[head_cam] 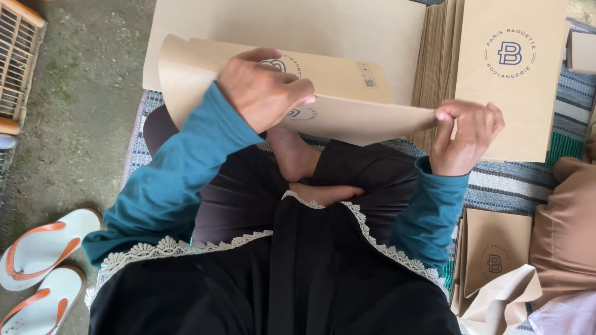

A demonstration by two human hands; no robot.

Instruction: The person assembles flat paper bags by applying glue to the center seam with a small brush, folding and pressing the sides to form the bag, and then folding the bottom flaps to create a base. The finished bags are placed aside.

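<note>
1. Left hand (264,87), at about 11 o'clock from frame centre, palm down, fingers curled and pressing on a flat tan kraft-paper bag with a dark blue round logo (335,102). Thumb side reaches toward the fold line.
2. Right hand (465,133), at about 2 o'clock, closed in a pinch: fingertips and thumb grip the paper bag's right-hand edge where the folded panel ends.
3. The paper bag lies across the person's lap, spanning from 10 o'clock to 2 o'clock between the two hands, partly folded, the lower panel bent up toward the viewer.
4. Both arms in teal long sleeves (180,180); black garment with cream lace trim (167,248) fills 6 o'clock. A bare foot (298,158) shows just under the bag, at centre.
5. Behind the bag, at 12 o'clock, a large plain tan paper sheet (292,25) lies flat.
6. At 1 to 2 o'clock, an upright stack of tan paper bags of the same kind (509,80), edges fanned on its left side, just beside the right hand.
7. At 4 to 5 o'clock, more tan bags (496,260), loosely piled on a blue-and-white striped woven mat (515,183).
8. At 8 o'clock, a pair of white sandals with orange straps (37,267) on bare ground, well apart from the hands.
</note>
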